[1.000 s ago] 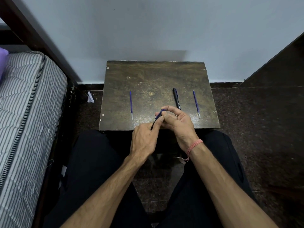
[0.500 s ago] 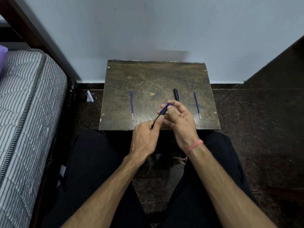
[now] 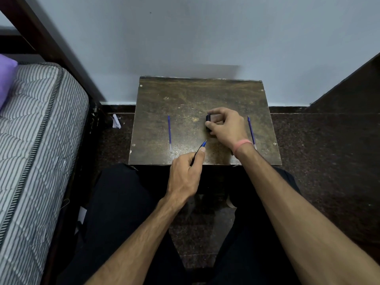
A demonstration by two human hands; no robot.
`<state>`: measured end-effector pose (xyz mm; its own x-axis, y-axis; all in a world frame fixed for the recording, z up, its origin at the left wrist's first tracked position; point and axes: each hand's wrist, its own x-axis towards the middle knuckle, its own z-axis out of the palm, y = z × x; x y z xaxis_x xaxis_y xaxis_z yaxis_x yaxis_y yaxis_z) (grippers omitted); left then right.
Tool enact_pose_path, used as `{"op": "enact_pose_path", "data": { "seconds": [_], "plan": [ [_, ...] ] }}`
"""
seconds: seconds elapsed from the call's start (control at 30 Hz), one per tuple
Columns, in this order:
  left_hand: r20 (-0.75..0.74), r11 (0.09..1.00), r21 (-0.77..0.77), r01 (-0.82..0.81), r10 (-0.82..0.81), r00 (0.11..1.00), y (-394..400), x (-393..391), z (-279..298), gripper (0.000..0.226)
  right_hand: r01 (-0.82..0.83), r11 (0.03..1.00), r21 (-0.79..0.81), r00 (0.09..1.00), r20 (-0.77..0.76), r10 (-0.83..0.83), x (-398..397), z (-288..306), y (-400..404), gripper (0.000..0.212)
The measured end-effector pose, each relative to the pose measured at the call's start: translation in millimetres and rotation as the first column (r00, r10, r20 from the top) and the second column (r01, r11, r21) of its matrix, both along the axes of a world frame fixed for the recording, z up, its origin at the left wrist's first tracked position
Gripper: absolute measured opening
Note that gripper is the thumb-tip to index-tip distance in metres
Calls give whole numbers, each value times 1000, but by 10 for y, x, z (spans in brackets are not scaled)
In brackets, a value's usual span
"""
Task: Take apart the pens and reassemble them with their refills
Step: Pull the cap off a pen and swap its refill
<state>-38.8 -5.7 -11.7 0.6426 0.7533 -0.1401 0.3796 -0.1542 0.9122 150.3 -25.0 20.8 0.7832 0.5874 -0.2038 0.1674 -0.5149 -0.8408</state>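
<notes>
A left hand (image 3: 185, 173) pinches a blue pen (image 3: 200, 149), its tip pointing up and right over a worn brown table (image 3: 185, 95). Just beyond that tip, the right hand (image 3: 225, 125) closes around a black pen (image 3: 208, 122). Blue refills (image 3: 169, 130) lie lengthwise either side, against a pale wall (image 3: 205, 38).

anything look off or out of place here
Nothing stands out. Two refills lie straight on the table; the left hand holds a pen, the right hand grips the black pen.
</notes>
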Motion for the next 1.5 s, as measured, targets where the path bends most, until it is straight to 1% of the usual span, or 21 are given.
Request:
{"op": "enact_pose_path", "data": {
  "seconds": [0.17, 0.33, 0.47, 0.57, 0.63, 0.7, 0.73, 0.77, 0.8, 0.83, 0.87, 0.9, 0.93, 1.0, 1.07, 1.13, 1.2, 1.3, 1.33, 1.4, 1.5],
  "plan": [
    [-4, 996, -81, -43, 43, 999, 24, -2, 26, 51, 14, 979, -201, 957, 287, 45, 49, -23, 132, 16],
    [11, 994, -98, -43, 44, 999, 35, 9, 8, 48, 65, 960, -271, 913, 405, 52, 38, -84, 123, 15],
    [10, 994, -100, -47, 48, 999, 29, 5, 52, 45, 87, 957, -278, 885, 462, 54, 46, -104, 90, 18],
    [21, 987, -147, -61, 64, 998, 28, 0, 77, 42, 77, 966, -247, 863, 502, 60, 29, -71, 48, 23],
    [34, 984, -168, -56, 62, 997, 21, -10, 93, 42, 95, 974, -204, 847, 531, 29, -16, -16, 0, 29],
    [52, 983, -179, -50, 60, 997, 19, -10, 99, 39, 136, 977, -163, 847, 531, -29, -99, 51, -92, 27],
    [61, 982, -185, -36, 48, 997, 20, -3, 101, 36, 146, 980, -137, 866, 497, -60, -162, 67, -163, 25],
    [64, 982, -186, -19, 31, 997, 19, 2, 105, 34, 141, 986, -89, 905, 415, -92, -248, 63, -250, 24],
    [64, 984, -181, -1, 13, 998, 14, 6, 113, 36, 126, 992, -17, 957, 266, -117, -360, 54, -349, 24],
    [71, 985, -174, 16, -4, 998, 8, 7, 124, 36, 109, 992, 56, 991, 71, -113, -488, 46, -447, 26],
    [88, 984, -176, 38, -23, 996, -7, 7, 124, 37, 101, 989, 112, 990, -104, -90, -612, 36, -540, 28],
    [104, 982, -176, 73, -55, 993, -27, 5, 115, 41, 102, 983, 152, 973, -219, -67, -705, 18, -609, 29],
    [115, 978, -174, 111, -92, 989, -47, 0, 94, 44, 116, 976, 182, 958, -281, -61, -763, -1, -650, 26],
    [119, 978, -139, 154, -138, 983, -82, -8, 43, 39, 191, 950, 246, 927, -364, -92, -772, -13, -665, 19],
    [112, 987, -104, 126, -115, 987, -97, -2, 2, 30, 258, 925, 279, 899, -419, -124, -720, -8, -658, 16],
    [134, 987, -146, 64, -44, 990, -91, -10, -11, 22, 279, 916, 289, 891, -434, -135, -695, 7, -669, 13],
    [161, 989, -145, 35, -12, 987, -67, -29, 10, 21, 289, 906, 308, 888, -441, -133, -701, 3, -677, 8],
    [139, 992, -103, 70, -56, 989, -55, -26, 22, 23, 285, 904, 318, 884, -451, -120, -716, -29, -657, 10],
    [135, 988, -127, 85, -68, 989, -64, -15, 17, 26, 273, 909, 315, 882, -459, -106, -714, -43, -646, 13],
    [144, 960, -261, 98, -62, 988, -74, 17, 9, 27, 263, 914, 310, 862, -500, -79, -696, -57, -634, 16],
    [186, 849, -512, 128, -36, 982, -33, 45, 33, 21, 258, 903, 344, 784, -621, 12, -655, -38, -645, 19]
  ]
}}
